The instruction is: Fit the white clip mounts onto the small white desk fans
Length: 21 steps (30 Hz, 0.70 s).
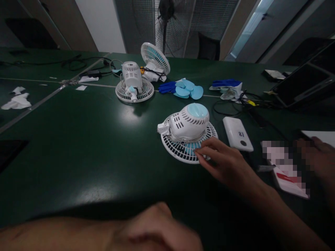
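Observation:
A small white fan [187,130] with a light blue cap lies face down on its round grille in the middle of the dark green table [78,146]. My right hand [222,164] reaches in from the lower right. Its fingers are stretched out and slightly apart, with the tips on the near rim of the grille. My left hand [157,230] and forearm lie across the bottom edge, close to the camera and blurred, so the fingers cannot be made out. Nothing shows in it.
Farther back lie a second fan [133,83] face down, a loose grille part [155,61], light blue fan blades [187,89] and blue gloves [167,87]. A white power bank [237,133], cables and a laptop [303,85] sit at right, where another hand [319,153] rests. Paper scraps [17,101] lie left.

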{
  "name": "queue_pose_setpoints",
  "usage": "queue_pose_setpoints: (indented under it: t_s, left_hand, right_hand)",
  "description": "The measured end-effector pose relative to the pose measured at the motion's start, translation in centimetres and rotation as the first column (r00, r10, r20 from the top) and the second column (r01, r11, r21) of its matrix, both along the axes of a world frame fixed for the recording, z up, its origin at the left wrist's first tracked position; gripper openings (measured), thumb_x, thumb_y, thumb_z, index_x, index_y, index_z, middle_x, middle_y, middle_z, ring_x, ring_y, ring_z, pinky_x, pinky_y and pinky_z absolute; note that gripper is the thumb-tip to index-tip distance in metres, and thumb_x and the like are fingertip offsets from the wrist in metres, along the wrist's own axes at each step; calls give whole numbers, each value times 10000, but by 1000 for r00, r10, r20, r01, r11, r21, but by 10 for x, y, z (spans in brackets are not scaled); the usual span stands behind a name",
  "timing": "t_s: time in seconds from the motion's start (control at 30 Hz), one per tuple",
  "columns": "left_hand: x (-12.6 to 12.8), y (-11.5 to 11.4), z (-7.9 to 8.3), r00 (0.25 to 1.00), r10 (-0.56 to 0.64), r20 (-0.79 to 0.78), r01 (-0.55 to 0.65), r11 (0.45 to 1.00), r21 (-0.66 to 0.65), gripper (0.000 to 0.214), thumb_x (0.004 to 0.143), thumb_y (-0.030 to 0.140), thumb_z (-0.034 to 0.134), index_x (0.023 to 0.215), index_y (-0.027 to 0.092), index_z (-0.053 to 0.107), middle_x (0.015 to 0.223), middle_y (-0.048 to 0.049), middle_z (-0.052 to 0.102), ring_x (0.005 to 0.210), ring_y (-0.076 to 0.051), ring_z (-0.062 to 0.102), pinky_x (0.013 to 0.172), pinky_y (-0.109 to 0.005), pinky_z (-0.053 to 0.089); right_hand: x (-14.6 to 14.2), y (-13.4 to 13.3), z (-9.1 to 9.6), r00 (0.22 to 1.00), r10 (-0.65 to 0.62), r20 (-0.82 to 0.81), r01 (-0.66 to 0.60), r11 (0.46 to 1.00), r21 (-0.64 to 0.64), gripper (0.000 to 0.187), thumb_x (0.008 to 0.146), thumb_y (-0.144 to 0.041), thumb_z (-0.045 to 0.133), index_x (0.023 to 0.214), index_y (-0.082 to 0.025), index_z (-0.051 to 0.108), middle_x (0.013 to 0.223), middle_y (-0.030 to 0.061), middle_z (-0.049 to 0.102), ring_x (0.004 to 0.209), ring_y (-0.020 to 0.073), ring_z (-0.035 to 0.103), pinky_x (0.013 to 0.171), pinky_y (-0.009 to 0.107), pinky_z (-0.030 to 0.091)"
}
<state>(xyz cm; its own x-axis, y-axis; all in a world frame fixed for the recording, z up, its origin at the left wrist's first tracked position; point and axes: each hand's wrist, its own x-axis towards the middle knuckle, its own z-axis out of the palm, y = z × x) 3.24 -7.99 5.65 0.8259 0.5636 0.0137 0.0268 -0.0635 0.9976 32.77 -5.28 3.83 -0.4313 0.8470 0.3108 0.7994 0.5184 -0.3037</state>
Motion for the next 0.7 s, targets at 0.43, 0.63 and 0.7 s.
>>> queue_pose_setpoints:
  t_s: [0.43,0.63,0.7]
  left_hand:
    - [10,43,-65,762,635,129,-636,771,-35,254,981,357,539,1208,249,573,1033,-63,574,821,-188,528,670,-278,483]
    - [8,47,-49,792,575,207,-611,756,238,350,999,284,623,1324,258,496,1133,-74,601,942,-195,599,790,-288,501]
    - [7,54,-48,791,569,225,-611,725,318,231,987,264,642,1204,236,567,1050,-51,607,857,-168,581,729,-265,466]
  right_hand:
    - [-12,-10,5,964,-207,-169,256,898,358,141,936,-186,719,1060,-234,673,1015,36,679,640,110,626,517,251,539]
    - [-41,-16,-25,944,-44,-328,159,930,333,253,927,-124,711,1132,-270,681,1026,33,701,890,185,724,749,323,645]
    - [-46,-14,-30,939,-9,-345,117,949,294,255,942,-123,692,1155,-261,674,1050,40,700,927,189,724,790,342,650]
